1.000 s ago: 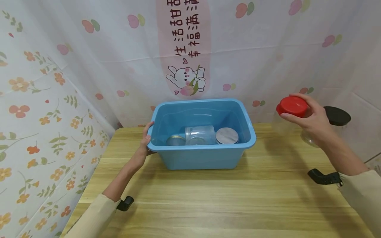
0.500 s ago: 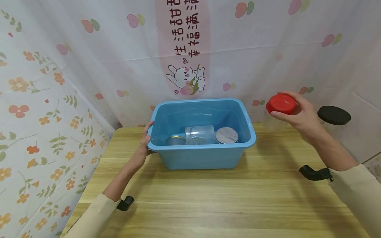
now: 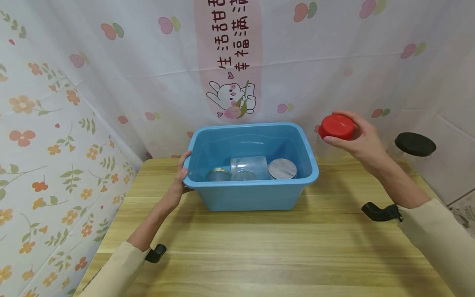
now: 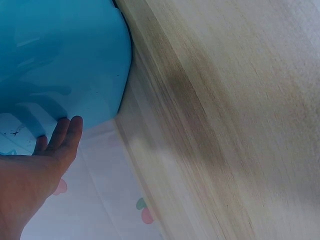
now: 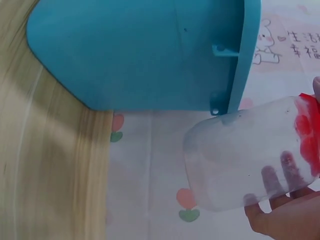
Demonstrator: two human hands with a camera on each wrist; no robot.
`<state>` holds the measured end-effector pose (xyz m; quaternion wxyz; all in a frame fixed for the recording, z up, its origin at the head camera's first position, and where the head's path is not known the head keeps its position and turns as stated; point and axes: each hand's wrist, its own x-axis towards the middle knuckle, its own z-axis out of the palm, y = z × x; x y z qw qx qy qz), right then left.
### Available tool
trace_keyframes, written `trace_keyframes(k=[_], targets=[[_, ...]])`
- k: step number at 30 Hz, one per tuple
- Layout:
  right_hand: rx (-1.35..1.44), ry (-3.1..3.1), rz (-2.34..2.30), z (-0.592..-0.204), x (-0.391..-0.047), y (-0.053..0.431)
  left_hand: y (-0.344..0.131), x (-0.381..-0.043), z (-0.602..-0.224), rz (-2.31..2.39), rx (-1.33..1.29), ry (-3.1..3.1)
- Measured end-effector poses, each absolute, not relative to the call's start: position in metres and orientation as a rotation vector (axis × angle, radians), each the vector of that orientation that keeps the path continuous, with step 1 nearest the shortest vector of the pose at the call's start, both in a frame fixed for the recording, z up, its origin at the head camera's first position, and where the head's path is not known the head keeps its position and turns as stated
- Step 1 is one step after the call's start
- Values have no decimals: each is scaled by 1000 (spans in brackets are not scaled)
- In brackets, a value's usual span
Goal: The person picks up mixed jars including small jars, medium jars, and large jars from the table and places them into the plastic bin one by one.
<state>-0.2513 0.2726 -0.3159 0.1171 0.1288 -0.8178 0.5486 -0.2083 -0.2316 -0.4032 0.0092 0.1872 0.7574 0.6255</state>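
Observation:
My left hand [image 3: 177,181] grips the left rim of a light blue plastic bin [image 3: 248,198]. In the left wrist view, several fingers [image 4: 60,140] lie against the bin's outer wall; the thumb is hidden there. My right hand [image 3: 361,142] holds a clear plastic jar [image 5: 240,155] with a red lid [image 3: 337,126] above the table, right of the bin. It grips around the lid and upper body, with fingers seen through the clear wall. Inside the bin are a clear jar on its side [image 3: 252,166], a silvery white round lid [image 3: 282,169] and a gold-rimmed container [image 3: 219,175].
Another clear jar with a black lid [image 3: 415,144] stands at the table's right, partly behind the right forearm. The wooden table [image 3: 252,251] runs back to a patterned curtain [image 3: 156,53]. A flowered curtain [image 3: 48,173] hangs along the left side.
My right hand has carried the red-lidded jar leftward, closer to the bin's right end. The left hand and the bin have stayed in place.

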Motion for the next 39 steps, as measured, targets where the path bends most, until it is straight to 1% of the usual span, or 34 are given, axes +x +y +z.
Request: trace_keyframes(k=[13,24,32,39], targets=[[437,-2424,1546,-295,-256,253,-231,-208,-403,1940,575,2374],[580,-2492,1286,-272,-257,232,-230,-208,-402,1942,573,2374],[706,-2603,855,-255,-257,204,-230,-208,-403,1942,576,2387],[676,-2698,378,-248,-252,168,-231,-208,-403,1942,576,2378]])
